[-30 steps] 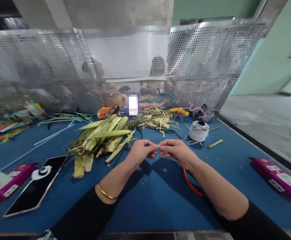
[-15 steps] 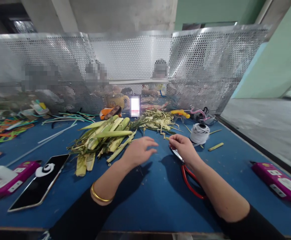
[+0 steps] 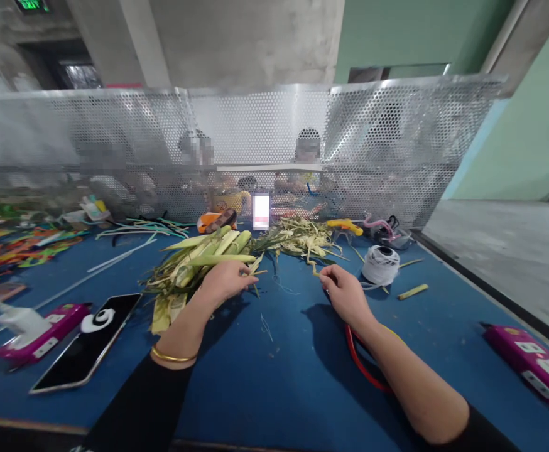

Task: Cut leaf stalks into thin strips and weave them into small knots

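My left hand (image 3: pixel 225 281) is at the right edge of a pile of corn husks (image 3: pixel 194 270), its fingers closed on a thin husk strip (image 3: pixel 262 272) that sticks out past the fingertips. Over the middle right of the table, my right hand (image 3: pixel 345 292) pinches the end of a narrow, yellowish twisted husk strip (image 3: pixel 314 269) between thumb and forefinger. Below my right wrist lie red-handled scissors (image 3: pixel 362 364), their blades hidden by the hand. A spool of white string (image 3: pixel 380 266) stands just beyond that hand.
Shredded husks (image 3: pixel 303 235) lie at the back, before a lit phone (image 3: pixel 261 210) and a perforated metal screen (image 3: pixel 255 119). A dark tablet-like device (image 3: pixel 88 345) and a purple power strip (image 3: pixel 43 336) lie left. Another purple device (image 3: pixel 531 364) lies right. People sit behind the screen.
My left hand has moved left from the table's middle to the husk pile, and its fingers have closed. My right hand keeps its pinch in nearly the same place. The view has tilted up slightly.
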A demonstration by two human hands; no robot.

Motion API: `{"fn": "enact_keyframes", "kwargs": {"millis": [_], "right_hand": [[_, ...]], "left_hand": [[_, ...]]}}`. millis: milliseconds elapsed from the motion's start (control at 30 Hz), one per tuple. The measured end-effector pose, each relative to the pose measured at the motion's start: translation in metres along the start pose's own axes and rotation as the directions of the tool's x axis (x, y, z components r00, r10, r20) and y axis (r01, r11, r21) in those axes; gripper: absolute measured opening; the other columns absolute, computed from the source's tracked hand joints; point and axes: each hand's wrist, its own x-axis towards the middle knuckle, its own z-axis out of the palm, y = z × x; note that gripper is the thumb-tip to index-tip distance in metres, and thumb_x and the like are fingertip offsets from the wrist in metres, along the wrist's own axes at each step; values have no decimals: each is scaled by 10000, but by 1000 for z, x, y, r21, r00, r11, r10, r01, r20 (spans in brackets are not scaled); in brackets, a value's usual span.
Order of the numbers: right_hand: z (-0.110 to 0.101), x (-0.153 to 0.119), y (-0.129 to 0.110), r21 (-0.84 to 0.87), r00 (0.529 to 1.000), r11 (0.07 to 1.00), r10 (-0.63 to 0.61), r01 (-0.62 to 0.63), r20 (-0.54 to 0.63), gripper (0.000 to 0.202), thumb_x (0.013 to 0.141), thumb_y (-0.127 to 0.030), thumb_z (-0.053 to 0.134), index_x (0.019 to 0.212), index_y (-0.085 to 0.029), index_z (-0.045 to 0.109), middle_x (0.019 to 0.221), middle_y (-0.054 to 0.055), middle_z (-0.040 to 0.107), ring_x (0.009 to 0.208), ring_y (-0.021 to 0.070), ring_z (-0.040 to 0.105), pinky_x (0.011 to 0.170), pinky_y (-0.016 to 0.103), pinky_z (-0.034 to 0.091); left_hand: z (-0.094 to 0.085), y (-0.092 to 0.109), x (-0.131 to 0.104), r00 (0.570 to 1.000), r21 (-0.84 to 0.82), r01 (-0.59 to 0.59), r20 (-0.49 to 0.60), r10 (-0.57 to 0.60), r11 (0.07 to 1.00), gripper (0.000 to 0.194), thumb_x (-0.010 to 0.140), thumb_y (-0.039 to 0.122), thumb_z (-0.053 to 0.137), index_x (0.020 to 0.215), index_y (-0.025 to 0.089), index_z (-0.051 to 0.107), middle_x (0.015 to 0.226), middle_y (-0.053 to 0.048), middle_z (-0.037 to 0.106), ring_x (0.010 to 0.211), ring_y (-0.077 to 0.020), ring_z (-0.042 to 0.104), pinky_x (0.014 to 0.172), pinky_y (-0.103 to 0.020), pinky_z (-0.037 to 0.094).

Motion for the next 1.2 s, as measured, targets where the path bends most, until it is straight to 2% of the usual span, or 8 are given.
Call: {"fn": "enact_keyframes", "kwargs": {"millis": [100, 200, 367, 533, 633, 733, 900, 1200], "right_hand": [[4, -1, 1, 51, 1000, 999, -6, 5, 23, 153, 784, -335, 469, 700, -215, 514, 629, -1, 557, 618, 166, 496, 585, 278, 356], [6, -1, -1, 262, 996, 964, 23, -45, 90, 180, 768, -383, 521, 716, -212, 536, 636, -4, 565, 624, 158, 516, 587, 272, 390], [1, -6, -16, 617, 940, 729, 106, -294, 324, 305, 671, -471, 683, 767, -199, 585, 847, 31, 658, 804, 169, 633, 655, 250, 452], [0, -14, -26, 549, 893, 772, 51, -319, 446, 248, 669, -400, 697, 734, -190, 582, 659, -6, 637, 603, 122, 597, 562, 225, 414], [3, -15, -25, 467, 910, 849, 37, -247, 414, 207, 699, -385, 643, 743, -192, 583, 483, -56, 526, 448, 98, 478, 476, 223, 339], [4, -14, -23, 446, 949, 884, -8, -140, 315, 189, 713, -382, 608, 737, -198, 573, 487, -60, 502, 441, 99, 456, 470, 232, 333], [2, -16, -23, 393, 948, 919, -87, -42, 305, 170, 748, -371, 566, 740, -202, 562, 508, -54, 501, 440, 99, 451, 471, 235, 348], [9, -21, -16, 197, 943, 978, -134, 75, 305, 118, 801, -320, 524, 788, -212, 571, 548, -38, 519, 484, 120, 486, 491, 233, 379]], "left_hand": [[7, -1, 0, 999, 109, 34, -11, -33, 993, 212, 647, 188, 679, 854, 178, 724, 521, 4, 633, 429, -152, 525, 504, -233, 344], [15, 12, -11, 990, 79, -110, -79, 116, 991, 345, 701, 209, 639, 1041, 201, 696, 645, -1, 692, 538, -171, 599, 570, -238, 401], [42, 32, -36, 918, 208, -275, -235, 320, 939, 389, 742, 204, 622, 1125, 254, 666, 761, -19, 723, 749, -221, 645, 712, -257, 408], [63, 32, -44, 906, 186, -286, -268, 329, 940, 379, 764, 216, 625, 1139, 265, 630, 773, -26, 718, 786, -222, 651, 731, -258, 414], [68, 33, -45, 942, 97, -253, -203, 268, 963, 306, 753, 224, 641, 1059, 245, 628, 763, -18, 724, 763, -209, 656, 739, -268, 434], [70, 36, -45, 994, -263, -106, -45, 98, 959, 210, 790, 332, 619, 955, 204, 595, 752, -33, 717, 638, -176, 653, 641, -262, 464], [63, 36, -40, 961, -616, 201, 274, -32, 762, 393, 795, 516, 595, 958, 160, 620, 746, -56, 707, 595, -139, 643, 575, -233, 464], [69, 28, -39, 967, -635, 121, 250, 54, 763, 317, 702, 358, 740, 934, 146, 703, 794, -42, 703, 657, -126, 647, 674, -240, 476]]}}
